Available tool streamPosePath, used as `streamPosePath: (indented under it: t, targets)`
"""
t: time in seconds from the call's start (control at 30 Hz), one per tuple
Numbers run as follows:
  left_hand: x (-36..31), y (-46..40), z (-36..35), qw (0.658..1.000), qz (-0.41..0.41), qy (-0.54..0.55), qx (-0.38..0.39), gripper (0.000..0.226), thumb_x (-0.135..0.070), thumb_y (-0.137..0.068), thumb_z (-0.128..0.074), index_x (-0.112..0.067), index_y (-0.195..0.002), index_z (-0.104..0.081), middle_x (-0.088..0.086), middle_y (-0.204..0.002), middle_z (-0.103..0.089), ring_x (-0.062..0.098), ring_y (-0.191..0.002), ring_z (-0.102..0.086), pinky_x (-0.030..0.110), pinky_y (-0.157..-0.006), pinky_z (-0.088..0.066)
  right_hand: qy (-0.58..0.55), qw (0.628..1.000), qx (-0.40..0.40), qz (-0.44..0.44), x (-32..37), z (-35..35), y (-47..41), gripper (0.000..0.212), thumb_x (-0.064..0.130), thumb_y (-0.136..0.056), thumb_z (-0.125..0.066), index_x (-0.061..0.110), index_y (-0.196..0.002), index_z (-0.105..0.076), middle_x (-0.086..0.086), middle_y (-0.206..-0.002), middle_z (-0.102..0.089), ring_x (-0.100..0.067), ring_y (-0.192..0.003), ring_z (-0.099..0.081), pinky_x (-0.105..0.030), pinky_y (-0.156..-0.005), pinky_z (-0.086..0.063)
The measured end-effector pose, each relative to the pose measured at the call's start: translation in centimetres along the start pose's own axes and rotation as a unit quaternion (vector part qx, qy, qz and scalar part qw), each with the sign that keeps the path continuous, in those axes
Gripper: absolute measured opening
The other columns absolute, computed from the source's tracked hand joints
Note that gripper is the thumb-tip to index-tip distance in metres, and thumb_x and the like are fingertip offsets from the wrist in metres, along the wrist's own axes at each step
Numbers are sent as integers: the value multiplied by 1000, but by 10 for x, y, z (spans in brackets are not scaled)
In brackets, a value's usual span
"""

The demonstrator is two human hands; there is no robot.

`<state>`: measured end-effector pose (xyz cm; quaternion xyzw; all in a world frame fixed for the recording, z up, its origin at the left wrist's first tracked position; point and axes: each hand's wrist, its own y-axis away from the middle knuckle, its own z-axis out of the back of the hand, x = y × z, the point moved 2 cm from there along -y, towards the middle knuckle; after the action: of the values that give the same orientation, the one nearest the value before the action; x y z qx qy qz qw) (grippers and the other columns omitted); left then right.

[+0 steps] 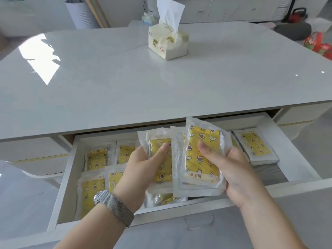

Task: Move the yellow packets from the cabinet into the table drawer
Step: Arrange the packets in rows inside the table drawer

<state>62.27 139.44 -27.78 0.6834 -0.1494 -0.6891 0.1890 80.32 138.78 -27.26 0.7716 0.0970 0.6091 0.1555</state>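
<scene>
The white table drawer [296,159] stands pulled out below the tabletop. Over its middle I hold yellow packets in clear wrappers. My left hand [142,169] grips one small stack of packets [159,159], thumb on top. My right hand [231,169] grips another stack of packets [199,159], thumb pressed on the front packet, which tilts upright. Several more yellow packets lie flat in the drawer: a group at the left [97,159], a pile at the far right [255,146], and one under my hands [165,198]. The cabinet is not in view.
A glossy white table [107,78] stretches ahead with a tissue pack [168,42] on it. Beyond stand a white cylinder [80,13], low white drawers [233,9], a grey cushion [292,31] and red bags [318,44]. A metal watch band circles my left wrist [115,205].
</scene>
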Motion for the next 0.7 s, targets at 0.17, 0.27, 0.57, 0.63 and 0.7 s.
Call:
streamPosePath:
  t: [0.17, 0.27, 0.57, 0.63, 0.7]
  targets:
    - [1, 3, -8, 999, 39, 2, 25, 46, -48, -91, -60, -8, -113, -60, 19, -102, -65, 30, -94, -62, 60, -99, -47, 43, 999, -32, -10, -11, -16, -3, 77, 58, -73, -70, -12, -100, -54, -30, -119, -57, -46, -112, -55, -53, -102, -47]
    - [0, 6, -12, 998, 39, 29, 35, 42, -47, -99, -48, -12, -114, -65, 11, -102, -66, 28, -96, -62, 38, -96, -47, 62, 997, -38, -17, -10, -20, -2, 47, 52, -72, -73, 14, -98, -65, 0, -101, -72, -16, -101, -65, -34, -91, -50]
    - [-14, 13, -36, 986, 40, 102, 130, 37, -56, -89, -55, -34, -119, -61, -24, -121, -60, -10, -107, -53, 18, -97, -41, 80, 997, 3, 5, -14, -20, -4, 100, 67, -58, -74, 43, -144, -30, 16, -144, -46, -6, -128, -50, -38, -111, -40]
    - [-12, 14, -39, 985, 53, 89, 139, 32, -49, -91, -59, -23, -107, -68, -1, -104, -76, 13, -96, -72, 36, -87, -58, 66, 997, 24, -14, -15, -18, -5, 108, 69, -56, -76, 49, -147, -22, 11, -150, -42, -11, -129, -51, -42, -110, -42]
    - [-9, 12, -41, 986, 50, 87, 130, 34, -49, -92, -58, -20, -106, -69, 5, -96, -78, 21, -91, -75, 45, -87, -59, 70, 996, 47, -21, -18, -17, -7, 110, 72, -58, -78, 48, -149, -20, 11, -151, -42, -10, -130, -51, -43, -109, -43]
